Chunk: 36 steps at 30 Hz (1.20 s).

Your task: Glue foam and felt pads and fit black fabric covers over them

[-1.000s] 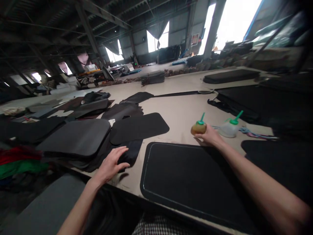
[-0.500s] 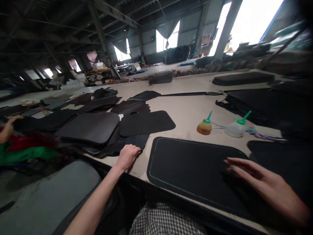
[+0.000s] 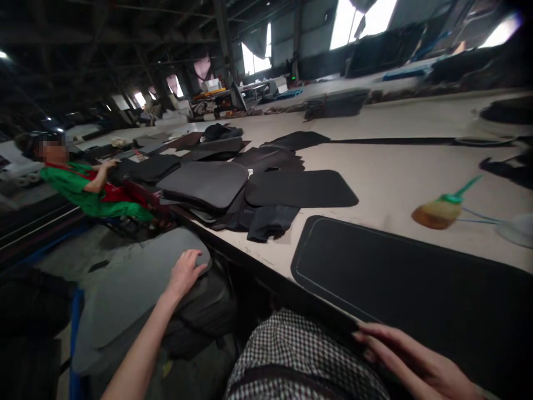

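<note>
My left hand (image 3: 183, 273) rests with fingers spread on a stack of grey padded panels (image 3: 125, 294) beside the table, below its edge. My right hand (image 3: 410, 364) lies with fingers stretched out along the near edge of a large black panel with a stitched border (image 3: 416, 278) on the table. It holds nothing. A brown squeeze bottle with a green nozzle (image 3: 439, 211) lies beyond that panel, and a clear bottle (image 3: 516, 229) sits at the right edge of view.
Black and grey cut panels (image 3: 250, 189) are piled on the long beige table (image 3: 395, 161). A person in a green top (image 3: 87, 189) sits at the table's far left. My checked garment (image 3: 300, 355) shows at the bottom.
My left hand left the dark pieces on the table and dropped onto the grey stack beside it. My right hand drew back to the black panel's near edge. The view swung left.
</note>
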{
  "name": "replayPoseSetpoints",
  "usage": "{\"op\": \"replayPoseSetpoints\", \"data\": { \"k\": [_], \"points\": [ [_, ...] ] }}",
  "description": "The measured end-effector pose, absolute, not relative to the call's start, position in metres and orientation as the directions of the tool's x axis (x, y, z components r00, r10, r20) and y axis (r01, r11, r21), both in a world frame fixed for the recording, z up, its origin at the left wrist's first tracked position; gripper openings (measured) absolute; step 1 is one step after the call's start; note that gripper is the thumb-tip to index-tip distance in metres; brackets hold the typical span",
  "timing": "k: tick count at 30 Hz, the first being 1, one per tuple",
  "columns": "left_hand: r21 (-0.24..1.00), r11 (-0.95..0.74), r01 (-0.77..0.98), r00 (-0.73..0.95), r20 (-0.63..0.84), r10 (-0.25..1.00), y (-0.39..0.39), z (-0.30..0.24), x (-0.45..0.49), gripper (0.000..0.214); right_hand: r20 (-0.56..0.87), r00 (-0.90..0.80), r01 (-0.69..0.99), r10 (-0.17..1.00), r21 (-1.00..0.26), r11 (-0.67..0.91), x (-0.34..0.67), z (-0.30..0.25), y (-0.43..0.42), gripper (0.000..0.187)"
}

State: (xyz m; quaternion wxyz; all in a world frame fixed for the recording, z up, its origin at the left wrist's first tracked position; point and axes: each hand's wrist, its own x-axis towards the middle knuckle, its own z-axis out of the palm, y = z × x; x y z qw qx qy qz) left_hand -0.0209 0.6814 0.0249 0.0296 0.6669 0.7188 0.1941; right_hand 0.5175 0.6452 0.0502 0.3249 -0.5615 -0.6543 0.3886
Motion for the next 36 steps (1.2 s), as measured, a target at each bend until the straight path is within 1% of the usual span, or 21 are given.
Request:
{"op": "replayPoseSetpoints", "data": {
  "k": [3,6,9,12,15,21,26,30,33,36],
  "points": [
    [0.266,0.092,0.96,-0.134,0.144,0.98,0.647,-0.004,-0.049,0.036,-0.054,-0.323,0.459,0.945,-0.882,0.106,0.483,0.053,0.647,0.037],
    [0.25,0.126,0.96,-0.158,0.113,0.981,0.636,-0.026,-0.063,0.03,-0.076,-0.375,0.475,0.924,-0.872,0.121,0.456,0.056,0.646,0.036],
    [0.274,0.132,0.953,-0.166,0.102,0.981,0.638,-0.037,-0.075,0.022,-0.124,-0.397,0.487,0.91,-0.868,0.094,0.443,0.055,0.644,0.038],
    [0.341,0.105,0.934,-0.141,0.083,0.987,0.643,-0.04,-0.091,0.019,-0.186,-0.377,0.5,0.908,-0.865,0.031,0.442,0.051,0.642,0.04],
    [0.43,0.085,0.899,-0.121,0.058,0.991,0.645,-0.04,-0.106,0.023,-0.22,-0.348,0.509,0.911,-0.861,-0.013,0.444,0.048,0.642,0.042],
    [0.614,0.123,0.779,-0.187,0.042,0.981,0.647,-0.047,-0.121,0.027,-0.241,-0.321,0.467,0.916,-0.882,-0.068,0.434,0.055,0.645,0.045],
    [0.772,0.207,0.601,-0.329,0.003,0.944,0.653,-0.049,-0.121,0.026,-0.245,-0.329,0.44,0.912,-0.894,-0.081,0.427,0.059,0.644,0.042],
    [0.885,0.309,0.348,-0.508,-0.099,0.855,0.65,-0.041,-0.124,0.038,-0.222,-0.331,0.424,0.917,-0.903,-0.066,0.429,0.055,0.641,0.041],
    [0.928,0.35,0.132,-0.581,-0.214,0.786,0.644,-0.03,-0.127,0.042,-0.22,-0.356,0.382,0.908,-0.921,-0.073,0.434,0.051,0.639,0.038],
    [0.935,0.354,-0.008,-0.614,-0.284,0.736,0.64,-0.018,-0.125,0.033,-0.23,-0.381,0.332,0.896,-0.938,-0.1,0.438,0.048,0.637,0.037]
  ]
}}
